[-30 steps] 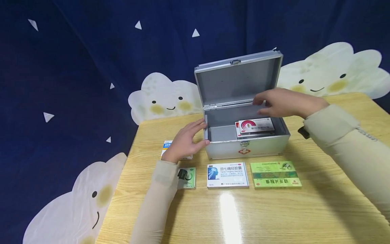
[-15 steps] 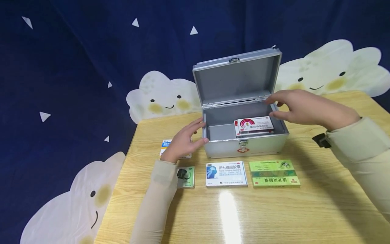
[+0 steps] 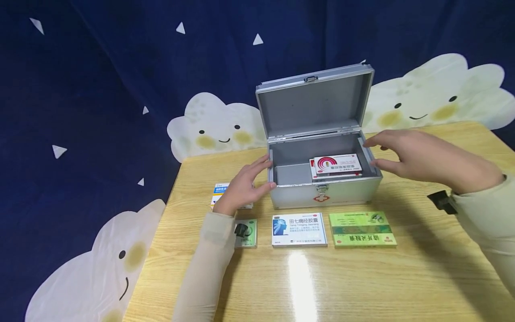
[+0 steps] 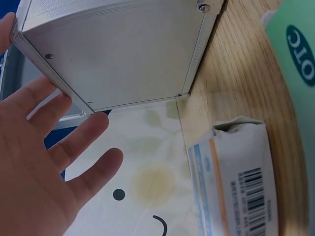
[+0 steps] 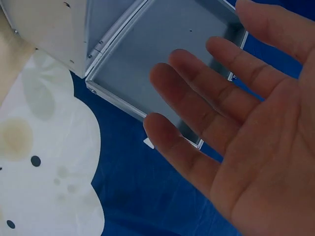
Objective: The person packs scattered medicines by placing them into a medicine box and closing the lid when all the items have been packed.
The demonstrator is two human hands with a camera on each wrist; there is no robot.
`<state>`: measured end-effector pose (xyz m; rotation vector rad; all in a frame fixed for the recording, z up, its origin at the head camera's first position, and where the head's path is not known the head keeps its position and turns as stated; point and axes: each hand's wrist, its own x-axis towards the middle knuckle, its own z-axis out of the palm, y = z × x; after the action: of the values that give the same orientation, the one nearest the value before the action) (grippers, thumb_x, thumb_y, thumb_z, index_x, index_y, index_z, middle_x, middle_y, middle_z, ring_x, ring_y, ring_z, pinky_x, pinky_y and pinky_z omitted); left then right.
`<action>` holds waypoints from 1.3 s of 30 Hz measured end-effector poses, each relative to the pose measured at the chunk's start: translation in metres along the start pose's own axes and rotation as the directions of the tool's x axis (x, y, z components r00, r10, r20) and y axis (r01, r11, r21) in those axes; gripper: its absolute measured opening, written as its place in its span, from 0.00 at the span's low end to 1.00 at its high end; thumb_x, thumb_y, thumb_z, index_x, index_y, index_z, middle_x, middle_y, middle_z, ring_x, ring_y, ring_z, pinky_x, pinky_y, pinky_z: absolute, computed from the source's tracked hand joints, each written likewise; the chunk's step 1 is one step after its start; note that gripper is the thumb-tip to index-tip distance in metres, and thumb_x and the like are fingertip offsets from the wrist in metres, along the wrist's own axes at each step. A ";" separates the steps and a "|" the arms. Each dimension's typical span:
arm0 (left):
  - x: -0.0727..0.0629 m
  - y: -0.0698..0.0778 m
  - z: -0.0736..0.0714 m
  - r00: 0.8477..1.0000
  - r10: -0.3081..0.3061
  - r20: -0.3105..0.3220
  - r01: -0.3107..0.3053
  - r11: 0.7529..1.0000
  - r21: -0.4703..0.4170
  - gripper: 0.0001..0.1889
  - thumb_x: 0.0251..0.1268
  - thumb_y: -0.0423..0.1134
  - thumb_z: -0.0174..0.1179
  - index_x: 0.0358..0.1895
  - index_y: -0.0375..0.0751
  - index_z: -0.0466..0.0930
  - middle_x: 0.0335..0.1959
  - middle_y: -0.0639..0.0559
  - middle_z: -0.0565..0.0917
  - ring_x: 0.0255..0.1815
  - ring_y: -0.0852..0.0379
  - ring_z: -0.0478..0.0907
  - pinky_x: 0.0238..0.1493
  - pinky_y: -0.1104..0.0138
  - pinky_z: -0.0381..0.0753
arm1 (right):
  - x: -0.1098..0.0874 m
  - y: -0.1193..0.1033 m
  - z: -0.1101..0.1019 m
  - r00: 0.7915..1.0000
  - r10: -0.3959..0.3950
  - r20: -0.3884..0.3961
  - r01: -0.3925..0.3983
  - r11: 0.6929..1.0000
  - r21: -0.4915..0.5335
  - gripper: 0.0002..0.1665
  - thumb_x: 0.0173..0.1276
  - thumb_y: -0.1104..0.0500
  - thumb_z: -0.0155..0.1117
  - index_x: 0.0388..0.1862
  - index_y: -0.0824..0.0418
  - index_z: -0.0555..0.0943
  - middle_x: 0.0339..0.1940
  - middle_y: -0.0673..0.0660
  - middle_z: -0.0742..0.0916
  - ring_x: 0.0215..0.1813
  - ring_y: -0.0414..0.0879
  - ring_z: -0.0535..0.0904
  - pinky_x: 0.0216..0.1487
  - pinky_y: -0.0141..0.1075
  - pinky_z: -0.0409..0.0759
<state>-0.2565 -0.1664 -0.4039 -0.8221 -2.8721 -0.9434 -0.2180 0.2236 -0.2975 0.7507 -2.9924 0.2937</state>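
A silver metal first-aid case (image 3: pixel 291 197) with a red cross stands with its lid (image 3: pixel 318 105) raised. Inside it, at the right, lie white medicine boxes, the top one (image 3: pixel 338 164) marked with red arcs. My left hand (image 3: pixel 246 188) touches the case's left rim with its fingers spread and mostly straight; in the left wrist view they lie at the edge of the side wall (image 4: pixel 123 59). At the right rim is my right hand (image 3: pixel 418 156), fingertips close to the edge, holding nothing. The right wrist view shows its fingers (image 5: pixel 192 113) spread and relaxed.
In front of the case lie a white-and-blue medicine box (image 3: pixel 299 230) and a green one (image 3: pixel 363 229). Partly behind my left arm are another green box (image 3: pixel 250 233) and a blue-and-orange-striped box (image 3: pixel 219 194). A dark blue cloud-print curtain (image 3: pixel 120 67) hangs behind the wooden table (image 3: pixel 257 286).
My right hand has moved from over the case's interior rightward and toward me to its right rim. My left hand stays at the left rim. The medicine boxes have not moved.
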 end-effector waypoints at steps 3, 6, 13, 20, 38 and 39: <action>0.000 0.001 0.001 1.000 -0.007 0.010 0.007 1.000 -0.003 0.35 0.66 0.58 0.58 0.75 0.54 0.64 0.81 0.64 0.56 0.74 0.49 0.67 0.74 0.50 0.66 | -0.008 0.003 0.002 1.000 -0.007 -0.026 0.007 1.000 0.000 0.26 0.64 0.54 0.70 0.59 0.62 0.80 0.57 0.64 0.85 0.54 0.60 0.83 0.54 0.58 0.78; 0.000 0.001 0.001 1.000 -0.010 0.026 0.010 1.000 -0.010 0.35 0.67 0.58 0.58 0.76 0.54 0.62 0.81 0.65 0.54 0.69 0.48 0.73 0.69 0.51 0.72 | -0.016 0.006 0.004 1.000 0.011 -0.027 -0.011 1.000 -0.010 0.26 0.64 0.55 0.70 0.60 0.63 0.79 0.56 0.64 0.86 0.52 0.59 0.83 0.52 0.58 0.79; -0.001 0.001 -0.001 1.000 -0.005 0.008 0.005 1.000 -0.015 0.35 0.67 0.57 0.57 0.75 0.52 0.63 0.81 0.62 0.56 0.66 0.44 0.76 0.66 0.49 0.74 | -0.034 0.011 0.008 0.999 0.026 -0.025 -0.026 0.999 -0.031 0.27 0.65 0.54 0.70 0.61 0.62 0.78 0.58 0.66 0.84 0.55 0.62 0.82 0.52 0.59 0.78; -0.001 0.001 -0.001 1.000 -0.009 0.018 0.009 1.000 -0.008 0.35 0.67 0.58 0.56 0.76 0.53 0.62 0.81 0.62 0.55 0.66 0.45 0.75 0.67 0.49 0.73 | -0.051 0.009 0.021 0.998 -0.016 -0.060 0.014 1.000 -0.027 0.25 0.61 0.54 0.73 0.58 0.57 0.81 0.56 0.60 0.86 0.56 0.60 0.83 0.53 0.59 0.79; -0.003 0.000 0.002 0.999 -0.037 0.030 0.039 0.997 -0.064 0.36 0.67 0.59 0.56 0.77 0.57 0.60 0.81 0.67 0.52 0.51 0.44 0.79 0.44 0.60 0.79 | -0.067 0.005 0.068 0.997 -0.053 0.056 0.052 0.999 0.010 0.25 0.62 0.55 0.72 0.59 0.59 0.81 0.55 0.59 0.87 0.57 0.60 0.83 0.55 0.58 0.79; -0.003 0.000 0.003 0.999 -0.039 0.030 0.041 0.997 -0.065 0.36 0.67 0.59 0.56 0.77 0.59 0.60 0.81 0.68 0.52 0.51 0.45 0.79 0.43 0.61 0.79 | -0.067 0.005 0.071 0.997 -0.056 0.058 0.055 0.998 0.017 0.25 0.62 0.56 0.72 0.59 0.58 0.81 0.55 0.58 0.87 0.57 0.59 0.83 0.56 0.57 0.79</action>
<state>-0.2533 -0.1665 -0.4068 -0.7916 -2.9069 -1.0445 -0.1609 0.2457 -0.3744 0.8567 -3.0203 0.2977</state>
